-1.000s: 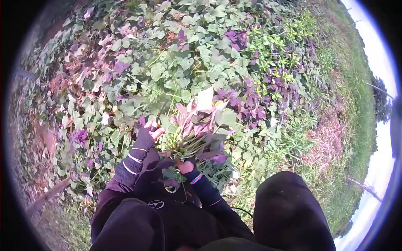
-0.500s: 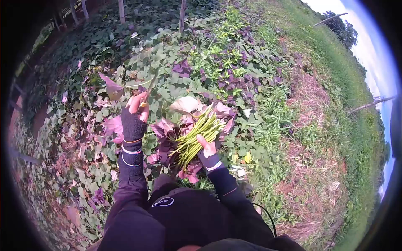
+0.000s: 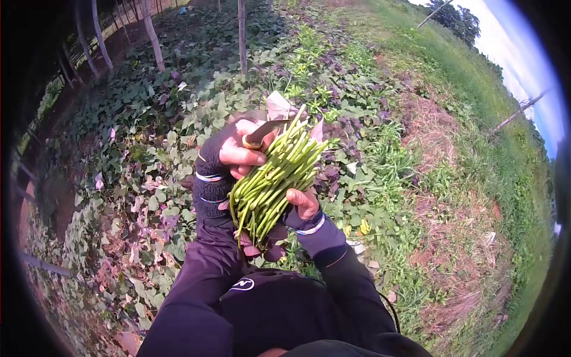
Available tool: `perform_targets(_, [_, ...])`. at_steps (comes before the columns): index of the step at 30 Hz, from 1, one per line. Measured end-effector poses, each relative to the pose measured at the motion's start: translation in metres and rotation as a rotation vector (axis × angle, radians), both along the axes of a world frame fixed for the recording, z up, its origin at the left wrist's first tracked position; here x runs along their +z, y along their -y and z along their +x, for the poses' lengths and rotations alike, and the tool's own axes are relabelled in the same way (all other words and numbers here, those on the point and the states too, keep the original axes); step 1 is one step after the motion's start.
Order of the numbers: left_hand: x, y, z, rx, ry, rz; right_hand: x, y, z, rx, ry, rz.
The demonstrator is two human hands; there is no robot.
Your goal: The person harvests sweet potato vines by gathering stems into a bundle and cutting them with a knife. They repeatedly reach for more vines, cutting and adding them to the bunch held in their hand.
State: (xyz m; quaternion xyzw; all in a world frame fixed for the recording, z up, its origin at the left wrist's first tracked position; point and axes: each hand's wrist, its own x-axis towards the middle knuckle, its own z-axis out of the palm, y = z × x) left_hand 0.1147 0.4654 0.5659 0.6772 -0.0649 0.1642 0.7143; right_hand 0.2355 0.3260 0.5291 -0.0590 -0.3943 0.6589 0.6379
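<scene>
A thick bundle of green stems (image 3: 276, 178) with purplish leaves under it is held up in front of my chest. My right hand (image 3: 304, 203) grips it from the right side, thumb across the stems. At the bundle's upper left is my left hand (image 3: 241, 152), its fingers closed round a small knife (image 3: 267, 131) whose dark blade points right over the stem ends. The left fingertips touch the stems. Both hands wear dark fingerless gloves with thin bands at the wrists.
Low leafy vines (image 3: 148, 208) cover the ground ahead and to the left. Wooden posts (image 3: 242, 38) stand at the back. Dry cut grass (image 3: 437, 143) lies along the right, and a leaning pole (image 3: 518, 114) rises beyond it.
My left hand has moved right and down with the knife, from apart to against the bundle. The bundle appears higher and nearer, and the leaf by the left hand is not distinguishable now.
</scene>
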Motion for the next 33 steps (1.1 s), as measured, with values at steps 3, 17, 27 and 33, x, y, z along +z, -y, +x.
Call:
perform_targets(3, [-0.008, -0.017, 0.002, 0.007, 0.195, -0.009, 0.004, -0.017, -0.007, -0.027, 0.123, 0.050])
perform_targets(17, [-0.443, 0.166, -0.273, 0.583, -1.727, 0.653, -0.140, 0.221, 0.303, -0.969, 0.390, -0.527])
perform_targets(27, [-0.452, 0.279, -0.176, 0.890, -1.646, -0.280, -0.347, 0.563, 0.397, -0.627, 1.207, -1.938])
perform_targets(33, [-0.326, 0.247, -0.033, 1.046, -1.421, -0.139, -0.374, 0.574, 0.433, -0.457, 1.148, -1.779])
